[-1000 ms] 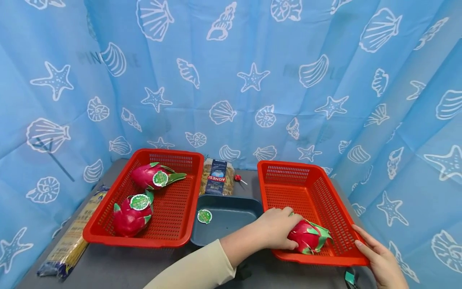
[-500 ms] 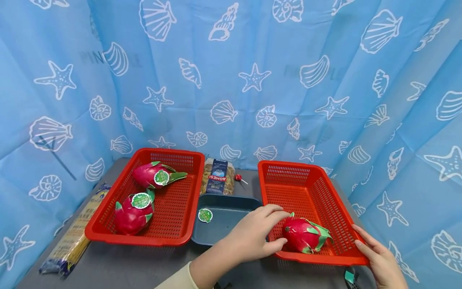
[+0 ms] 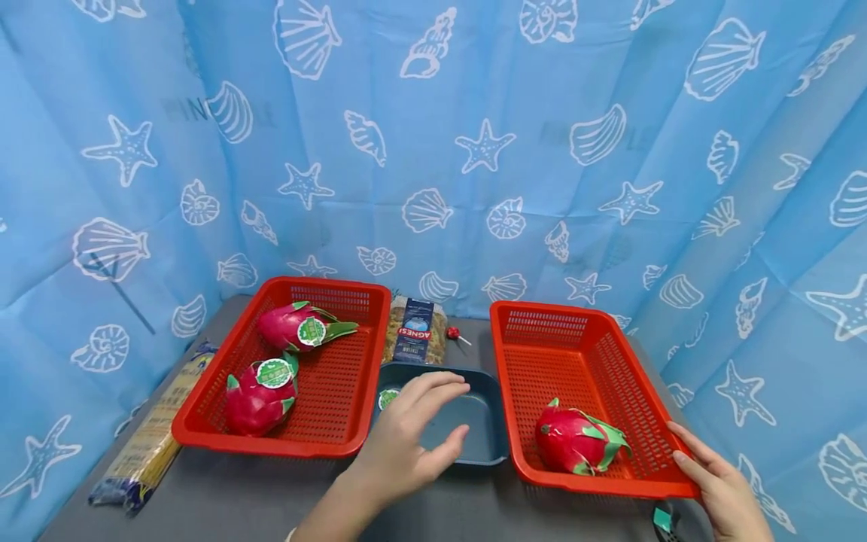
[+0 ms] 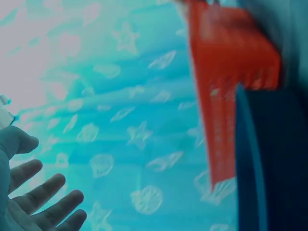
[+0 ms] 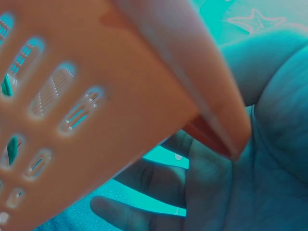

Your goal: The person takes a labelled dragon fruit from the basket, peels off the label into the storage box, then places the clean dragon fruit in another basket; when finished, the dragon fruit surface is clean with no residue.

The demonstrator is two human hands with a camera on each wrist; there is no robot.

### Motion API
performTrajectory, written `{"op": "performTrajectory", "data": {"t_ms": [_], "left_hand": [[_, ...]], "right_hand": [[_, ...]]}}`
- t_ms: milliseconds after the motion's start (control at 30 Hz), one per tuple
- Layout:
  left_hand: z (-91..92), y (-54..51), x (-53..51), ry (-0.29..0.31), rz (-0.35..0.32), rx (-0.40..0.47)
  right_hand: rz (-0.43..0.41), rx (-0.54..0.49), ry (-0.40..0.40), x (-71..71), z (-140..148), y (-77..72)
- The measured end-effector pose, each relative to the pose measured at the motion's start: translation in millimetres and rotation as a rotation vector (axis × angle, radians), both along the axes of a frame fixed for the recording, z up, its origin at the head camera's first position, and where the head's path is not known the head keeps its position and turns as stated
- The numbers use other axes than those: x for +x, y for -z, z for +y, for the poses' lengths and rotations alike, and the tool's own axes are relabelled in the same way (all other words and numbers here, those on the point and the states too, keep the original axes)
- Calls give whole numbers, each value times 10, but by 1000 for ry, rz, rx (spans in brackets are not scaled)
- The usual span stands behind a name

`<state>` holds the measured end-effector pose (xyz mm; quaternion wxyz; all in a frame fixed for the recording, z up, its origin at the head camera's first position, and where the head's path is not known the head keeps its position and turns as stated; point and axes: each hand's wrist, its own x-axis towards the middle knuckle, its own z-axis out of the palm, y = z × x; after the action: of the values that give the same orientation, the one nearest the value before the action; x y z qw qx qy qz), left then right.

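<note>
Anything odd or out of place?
A round green-and-white sticker lies in the dark-blue rectangular tray, partly behind the left hand. Looks stray: similar stickers sit on both pink-red dragon fruits in the left red plastic basket, but the dragon fruit in the right red basket shows none.

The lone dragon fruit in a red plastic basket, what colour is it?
Pinkish-red dragon fruit with green tips, clearest in the head view.

1 pink dragon fruit [image 3: 573,442] lies sideways in the right, perforated red basket [image 3: 542,361].
</note>
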<state>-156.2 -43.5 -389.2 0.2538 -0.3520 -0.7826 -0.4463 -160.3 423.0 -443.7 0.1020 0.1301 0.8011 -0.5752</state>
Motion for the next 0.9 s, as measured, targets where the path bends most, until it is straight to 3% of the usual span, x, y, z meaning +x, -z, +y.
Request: {"op": "performTrajectory", "data": {"t_ms": [167, 400, 633, 900], "left_hand": [[-229, -83, -34, -67, 65, 42], [-571, -132, -76, -143, 45, 66], [-963, -168, -104, -262, 14, 109], [-1428, -187, -115, -331, 77, 230]], "right_hand": [[-55, -6, -40, -11, 20, -3], [-82, 51, -66, -44, 20, -20], [-78, 70, -59, -54, -21, -30], [-70, 81, -55, -66, -3, -30]]}}
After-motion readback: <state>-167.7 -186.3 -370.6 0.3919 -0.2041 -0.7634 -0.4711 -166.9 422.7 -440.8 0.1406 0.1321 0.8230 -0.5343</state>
